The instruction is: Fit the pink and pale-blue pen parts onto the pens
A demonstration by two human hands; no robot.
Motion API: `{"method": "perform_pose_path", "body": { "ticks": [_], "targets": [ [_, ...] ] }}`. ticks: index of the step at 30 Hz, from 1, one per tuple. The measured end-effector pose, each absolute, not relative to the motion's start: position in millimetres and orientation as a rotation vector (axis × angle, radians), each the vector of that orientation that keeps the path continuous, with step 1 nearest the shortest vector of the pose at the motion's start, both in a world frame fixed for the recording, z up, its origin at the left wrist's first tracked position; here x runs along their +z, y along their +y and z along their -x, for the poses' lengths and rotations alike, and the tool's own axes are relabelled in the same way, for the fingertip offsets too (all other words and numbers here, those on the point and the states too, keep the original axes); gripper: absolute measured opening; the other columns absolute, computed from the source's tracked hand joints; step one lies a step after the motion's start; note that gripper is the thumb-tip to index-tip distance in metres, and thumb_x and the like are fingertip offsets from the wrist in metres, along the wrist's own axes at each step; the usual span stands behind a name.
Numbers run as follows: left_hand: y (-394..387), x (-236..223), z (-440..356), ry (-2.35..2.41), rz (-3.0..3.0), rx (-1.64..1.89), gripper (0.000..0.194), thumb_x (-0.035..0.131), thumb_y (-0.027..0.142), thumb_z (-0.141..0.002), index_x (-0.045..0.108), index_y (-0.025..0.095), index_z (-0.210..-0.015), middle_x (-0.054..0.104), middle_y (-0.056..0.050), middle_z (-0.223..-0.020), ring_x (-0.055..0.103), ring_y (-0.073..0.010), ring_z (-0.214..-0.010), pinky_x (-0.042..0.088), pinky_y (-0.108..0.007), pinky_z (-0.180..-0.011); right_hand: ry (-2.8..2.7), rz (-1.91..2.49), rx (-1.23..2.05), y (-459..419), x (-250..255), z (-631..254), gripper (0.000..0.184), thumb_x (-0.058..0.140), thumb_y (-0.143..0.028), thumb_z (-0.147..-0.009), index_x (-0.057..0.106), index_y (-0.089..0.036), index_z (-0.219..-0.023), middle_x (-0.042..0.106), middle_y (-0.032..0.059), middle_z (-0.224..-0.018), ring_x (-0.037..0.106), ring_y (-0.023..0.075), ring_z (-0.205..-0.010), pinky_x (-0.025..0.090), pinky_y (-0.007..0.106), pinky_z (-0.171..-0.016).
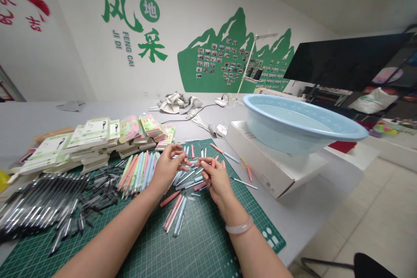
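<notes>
My left hand [167,167] and my right hand [215,179] are close together above the cutting mat [156,247]. The fingertips of both hands are pinched on a small, slim pen part [194,163] between them, partly hidden by the fingers. Beneath the hands lie loose pen parts in pink, pale blue and white, among them a red barrel [170,198]. A few pink and blue pens [177,213] lie just in front. Left of my left hand is a row of pastel pens [138,171].
Black pens [42,202] and loose black parts [100,186] cover the mat's left. Stacked boxes [94,132] stand behind them. At right a blue basin [299,126] rests on a white carton [260,167]. Grey-white cloth [179,103] and a lamp [246,67] are at the back.
</notes>
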State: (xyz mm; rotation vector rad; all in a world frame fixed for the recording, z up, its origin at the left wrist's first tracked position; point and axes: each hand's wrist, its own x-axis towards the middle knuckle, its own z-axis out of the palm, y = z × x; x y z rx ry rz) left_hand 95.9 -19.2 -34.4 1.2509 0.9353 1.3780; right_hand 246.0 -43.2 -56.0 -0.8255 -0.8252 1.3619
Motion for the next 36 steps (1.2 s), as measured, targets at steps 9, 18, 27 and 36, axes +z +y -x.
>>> {"method": "perform_pose_path", "body": {
  "ticks": [9,18,27,36],
  "targets": [
    [-24,-27,-92,1.055,-1.686,1.182,0.017,0.067,0.034,-0.07,0.065,0.018,-0.074,0.064,0.001,-0.066,0.059,-0.0126,-0.059,0.047,-0.023,-0.057,-0.824,0.812,1.364,-42,-60,-246,0.023,0.07,-0.03,-0.068,0.066,-0.014,-0.085,0.066,0.0019,-0.07,0.032,0.002,-0.038,0.015,0.016,-0.034],
    [-25,-25,-90,1.09,-1.74,1.2,0.015,0.064,0.032,-0.073,0.067,0.018,-0.077,0.066,0.0,-0.069,0.059,-0.0132,-0.06,0.046,-0.023,-0.057,-0.835,0.808,1.398,-42,-59,-246,0.025,0.069,-0.032,-0.068,0.065,-0.014,-0.084,0.068,0.0048,-0.075,0.033,0.0025,-0.039,0.014,0.017,-0.035],
    [-25,-13,-83,1.155,-2.184,1.025,0.009,0.065,0.027,-0.074,0.065,0.018,-0.073,0.063,0.001,-0.069,0.057,-0.0114,-0.063,0.043,-0.021,-0.057,-1.086,0.902,1.199,-43,-58,-242,0.014,0.067,-0.026,-0.07,0.068,-0.016,-0.079,0.061,-0.0021,-0.059,0.036,0.0047,-0.04,0.023,0.019,-0.038],
    [-22,-18,-81,0.965,-1.936,1.091,0.027,0.068,0.031,-0.072,0.059,0.018,-0.094,0.063,-0.003,-0.089,0.061,-0.0136,-0.074,0.052,-0.023,-0.061,-0.804,0.787,1.464,-46,-62,-235,0.024,0.071,-0.031,-0.069,0.066,-0.014,-0.085,0.061,-0.0003,-0.066,0.031,0.0012,-0.037,0.016,0.014,-0.03]
  ]
}}
